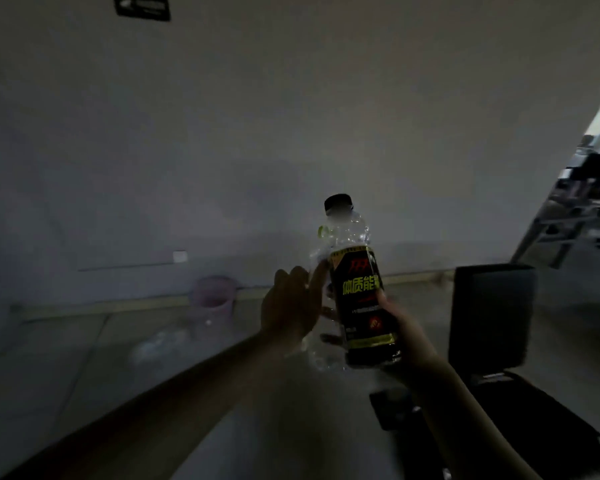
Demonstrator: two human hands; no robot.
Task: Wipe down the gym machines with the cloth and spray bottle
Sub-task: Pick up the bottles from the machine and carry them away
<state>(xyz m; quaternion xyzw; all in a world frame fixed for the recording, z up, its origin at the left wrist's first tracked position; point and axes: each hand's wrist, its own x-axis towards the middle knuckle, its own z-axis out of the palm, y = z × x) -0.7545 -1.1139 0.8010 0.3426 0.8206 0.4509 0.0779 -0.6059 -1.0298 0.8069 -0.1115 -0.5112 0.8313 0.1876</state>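
A clear plastic bottle (355, 292) with a black cap and a black label with yellow-green print stands upright in the middle of the head view. My right hand (400, 337) grips its lower part from the right, thumb on the label, fingertips showing round the far side. My left hand (291, 306) lies against the bottle's left side with fingers fairly straight and pointing up. No cloth is in view. The room is dim and the picture is blurred.
A black padded machine backrest (490, 313) stands upright at the right, its seat pad (534, 427) below it. A pink bucket (212, 299) sits by the grey wall's base. Metal machine frames (568, 220) stand at the far right. The floor is grey.
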